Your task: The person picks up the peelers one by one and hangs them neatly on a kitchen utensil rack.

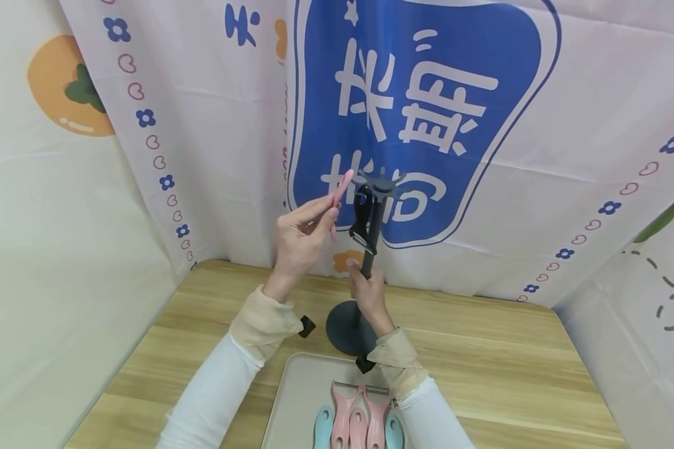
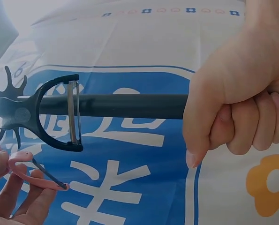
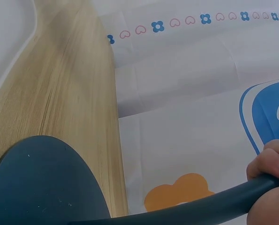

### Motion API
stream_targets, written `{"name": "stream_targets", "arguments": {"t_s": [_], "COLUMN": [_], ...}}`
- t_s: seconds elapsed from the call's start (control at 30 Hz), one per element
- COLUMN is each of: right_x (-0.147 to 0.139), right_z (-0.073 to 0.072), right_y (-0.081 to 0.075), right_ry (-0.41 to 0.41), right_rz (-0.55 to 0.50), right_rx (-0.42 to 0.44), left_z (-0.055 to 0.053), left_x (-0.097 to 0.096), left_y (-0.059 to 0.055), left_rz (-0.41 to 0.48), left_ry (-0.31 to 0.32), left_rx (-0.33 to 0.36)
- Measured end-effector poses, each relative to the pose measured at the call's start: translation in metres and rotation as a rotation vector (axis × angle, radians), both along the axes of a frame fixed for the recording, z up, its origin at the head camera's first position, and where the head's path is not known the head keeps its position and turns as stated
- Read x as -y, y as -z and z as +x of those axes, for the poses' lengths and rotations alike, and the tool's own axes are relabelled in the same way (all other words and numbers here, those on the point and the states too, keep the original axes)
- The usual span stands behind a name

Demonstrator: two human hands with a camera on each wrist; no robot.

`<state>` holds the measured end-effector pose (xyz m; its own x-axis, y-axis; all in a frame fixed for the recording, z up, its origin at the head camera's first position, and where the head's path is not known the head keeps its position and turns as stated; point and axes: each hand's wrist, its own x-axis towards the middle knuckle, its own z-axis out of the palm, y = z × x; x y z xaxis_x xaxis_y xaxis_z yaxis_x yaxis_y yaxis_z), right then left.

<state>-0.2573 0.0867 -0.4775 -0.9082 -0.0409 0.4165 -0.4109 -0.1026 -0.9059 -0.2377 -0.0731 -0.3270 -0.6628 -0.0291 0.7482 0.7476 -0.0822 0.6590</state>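
Up and left of the right hand [image 1: 371, 294], a pink peeler [image 1: 344, 186] is pinched between thumb and fingers of the left hand [image 1: 302, 240], handle up, blade down, just beside the top of a hooked stand [image 1: 376, 218]; contact can't be told. Nearer the person than both hands, a tray [image 1: 292, 386] is set on the table [image 1: 511, 355], pink peelers [image 1: 342, 415] laid in it between two teal handles [image 1: 322, 427]. Right of the left hand, above the right, a black peeler [image 1: 362, 212] is hung on the stand, blade end low. Stand's pole [image 1: 367, 265] is gripped by the right hand, fingers wrapped; base [image 1: 342, 330] is planted below, on the table.
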Motion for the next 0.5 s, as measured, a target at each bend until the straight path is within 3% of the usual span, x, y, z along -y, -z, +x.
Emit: {"name": "stream_targets", "arguments": {"t_s": [0.23,0.5], "right_x": [0.0000,0.0004], "right_z": [-0.0008,-0.0007], "right_y": [-0.0005,-0.0006], "right_ry": [0.004,0.001], "right_rz": [0.004,0.003], "right_rx": [0.001,-0.002], "left_z": [-0.0050,-0.0074], "left_x": [-0.0034,-0.0076], "left_y": [0.0025,0.0066], "left_rz": [-0.001,-0.015], "left_ry": [0.053,0.044], "left_rx": [-0.025,-0.006]}}
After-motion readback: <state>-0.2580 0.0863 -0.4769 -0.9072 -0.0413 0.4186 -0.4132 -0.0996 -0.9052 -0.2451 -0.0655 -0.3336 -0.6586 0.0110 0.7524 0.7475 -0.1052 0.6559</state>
